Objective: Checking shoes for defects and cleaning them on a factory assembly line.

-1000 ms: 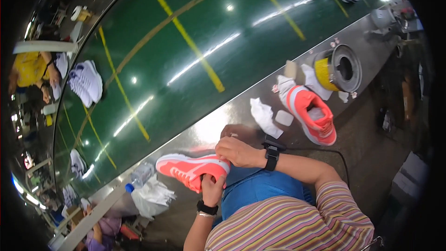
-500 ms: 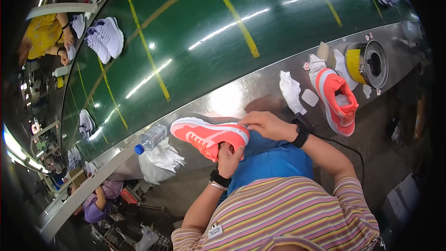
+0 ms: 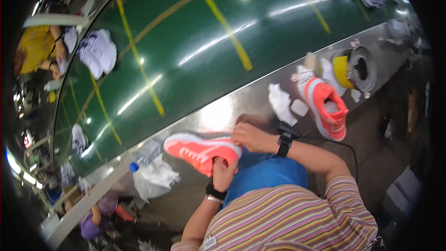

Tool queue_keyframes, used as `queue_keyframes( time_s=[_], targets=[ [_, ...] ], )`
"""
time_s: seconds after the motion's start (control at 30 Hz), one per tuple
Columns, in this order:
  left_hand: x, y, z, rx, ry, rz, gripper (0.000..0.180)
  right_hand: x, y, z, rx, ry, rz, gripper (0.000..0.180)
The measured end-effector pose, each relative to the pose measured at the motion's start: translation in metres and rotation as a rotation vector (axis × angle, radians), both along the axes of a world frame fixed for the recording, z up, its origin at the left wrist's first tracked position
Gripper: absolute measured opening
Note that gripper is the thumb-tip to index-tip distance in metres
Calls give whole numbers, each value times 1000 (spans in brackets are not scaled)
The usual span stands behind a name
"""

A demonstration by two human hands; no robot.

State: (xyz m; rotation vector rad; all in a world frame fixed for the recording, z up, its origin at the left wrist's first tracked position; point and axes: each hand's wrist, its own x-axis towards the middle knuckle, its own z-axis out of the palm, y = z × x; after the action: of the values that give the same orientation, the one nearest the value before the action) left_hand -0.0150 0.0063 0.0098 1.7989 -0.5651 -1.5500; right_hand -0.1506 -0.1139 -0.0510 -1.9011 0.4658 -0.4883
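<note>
I hold a coral-pink sneaker with a white sole [image 3: 200,148] over my lap, at the edge of a steel workbench [image 3: 218,114]. My left hand [image 3: 224,173] grips the shoe from below near its heel. My right hand [image 3: 251,137] rests on the heel end from above, fingers closed on it. Each wrist wears a black band. A second coral-pink sneaker [image 3: 327,109] lies on the bench to the right, opening up.
A wide green conveyor belt with yellow lines [image 3: 209,42] runs beyond the bench, carrying white shoes [image 3: 96,52]. A yellow and grey spool [image 3: 353,69], white paper wads [image 3: 281,103], a plastic bottle [image 3: 145,155] and a white bag [image 3: 155,176] sit nearby. Other workers are at left.
The view has shifted, so the shoe and my hands sit lower and more central. My grip on the sneaker is unchanged. The white shoes on the belt have drifted right.
</note>
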Motion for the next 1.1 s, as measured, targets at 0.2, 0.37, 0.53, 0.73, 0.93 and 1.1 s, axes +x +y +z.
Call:
queue_keyframes(
  time_s=[0.2,0.37,0.53,0.73,0.93,1.1],
  targets=[
    [13,-3,-11,43,-36,-54,9,-65,-69,30,-353,336,-687,6],
    [14,-6,-14,37,-36,-102,11,-102,-111,14,-427,871,-742,10],
    [15,-6,-14,20,-17,-107,12,-102,-119,-9,-468,1082,-666,10],
    [14,-8,-15,-51,39,-97,14,-101,-123,-9,-508,1152,-742,20],
    [15,-6,-17,-43,22,-12,14,-74,-100,30,-379,387,-784,7],
    [28,-16,-5,36,147,91,13,-30,3,50,241,215,-421,12]
  ],
)
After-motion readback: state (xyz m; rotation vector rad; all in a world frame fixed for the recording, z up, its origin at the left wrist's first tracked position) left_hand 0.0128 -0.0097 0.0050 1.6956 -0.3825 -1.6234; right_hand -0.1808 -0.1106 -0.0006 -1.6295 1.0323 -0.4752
